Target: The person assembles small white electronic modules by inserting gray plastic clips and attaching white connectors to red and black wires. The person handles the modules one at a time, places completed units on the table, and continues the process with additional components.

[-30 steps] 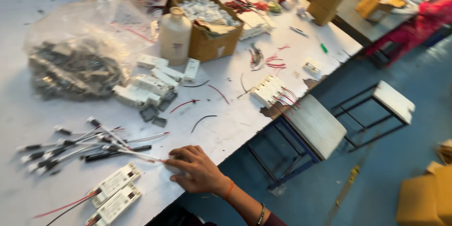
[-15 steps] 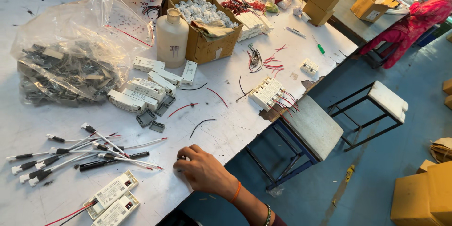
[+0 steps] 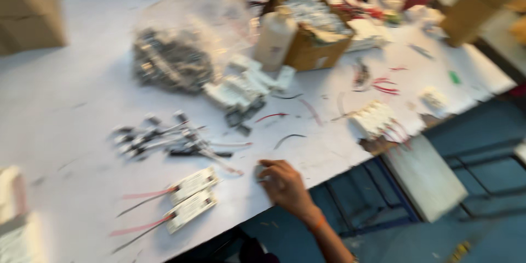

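The white table [image 3: 66, 131] runs out at its near edge, with blue floor [image 3: 482, 197] beyond; bare tabletop lies open to the far left. The right hand [image 3: 284, 183] rests at that near edge, fingers curled over a small grey piece [image 3: 259, 172], too blurred to identify. Just left lie two white driver boxes [image 3: 192, 197] with red leads. The left hand is out of view
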A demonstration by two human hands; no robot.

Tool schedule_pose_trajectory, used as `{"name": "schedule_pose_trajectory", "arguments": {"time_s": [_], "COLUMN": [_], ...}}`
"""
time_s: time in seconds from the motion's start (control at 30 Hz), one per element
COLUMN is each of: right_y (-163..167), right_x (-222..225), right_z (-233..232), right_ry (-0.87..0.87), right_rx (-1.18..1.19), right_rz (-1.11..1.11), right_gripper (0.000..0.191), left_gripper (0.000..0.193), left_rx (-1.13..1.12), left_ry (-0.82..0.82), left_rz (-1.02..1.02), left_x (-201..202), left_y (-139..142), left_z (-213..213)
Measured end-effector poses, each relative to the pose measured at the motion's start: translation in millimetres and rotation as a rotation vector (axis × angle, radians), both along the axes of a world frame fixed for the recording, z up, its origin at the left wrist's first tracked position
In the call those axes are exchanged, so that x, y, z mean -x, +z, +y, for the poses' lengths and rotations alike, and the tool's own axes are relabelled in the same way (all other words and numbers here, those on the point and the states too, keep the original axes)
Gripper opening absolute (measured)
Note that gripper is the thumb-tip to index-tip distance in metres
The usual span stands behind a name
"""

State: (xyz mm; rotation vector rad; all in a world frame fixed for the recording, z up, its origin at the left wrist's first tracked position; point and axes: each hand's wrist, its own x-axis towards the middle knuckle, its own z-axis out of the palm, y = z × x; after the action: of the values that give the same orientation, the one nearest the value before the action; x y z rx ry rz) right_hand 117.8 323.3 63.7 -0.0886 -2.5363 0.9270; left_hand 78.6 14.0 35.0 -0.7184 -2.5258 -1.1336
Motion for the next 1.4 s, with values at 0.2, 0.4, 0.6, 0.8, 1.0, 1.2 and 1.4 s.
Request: {"name": "schedule_pose_trajectory", "arguments": {"time_s": [0.2,0.4,0.6,0.8,1.0,1.2,1.4], "right_y": [9.8,27.3,49.4,57.2,53.9,54.5,56.1], "right_x": [4.7,10.0,28.3,63.8,64.3,54.0,54.5], "right_z": [5.3,-7.0,-48.5,-92.3,-96.3,-93.6,-91.3], "right_ry": [-0.012,0.055,0.279,0.597,0.692,0.636,0.655], "right_rx": [0.052,0.254,0.202,-0.019,-0.062,-0.070,-0.158], "right_rz": [-0.178,-0.200,-0.235,-0.173,-0.215,-0.268,-0.235], "right_gripper": [0.033,0.052,0.050,0.048,0.046,0.045,0.046], "left_gripper": [0.047,0.045,0.053,0.050,0.053,0.053,0.054], "left_rx": [-0.158,-0.224,0.038,0.042,-0.036,0.053,0.031], "left_ry": [0.023,0.040,0.039,0.084,0.127,0.075,0.044], "left_rz": [0.082,0.242,0.090,-0.006,-0.016,-0.164,-0.252], "left_x": [-20.1,-13.9,24.9,22.3,24.9,36.2,33.4], "left_y": [1.2,26.7,24.4,-1.5,-24.0,-24.9,-5.6], "left_z": [-10.4,-2.4,-10.3,2.8,18.8,25.1,34.8]}}
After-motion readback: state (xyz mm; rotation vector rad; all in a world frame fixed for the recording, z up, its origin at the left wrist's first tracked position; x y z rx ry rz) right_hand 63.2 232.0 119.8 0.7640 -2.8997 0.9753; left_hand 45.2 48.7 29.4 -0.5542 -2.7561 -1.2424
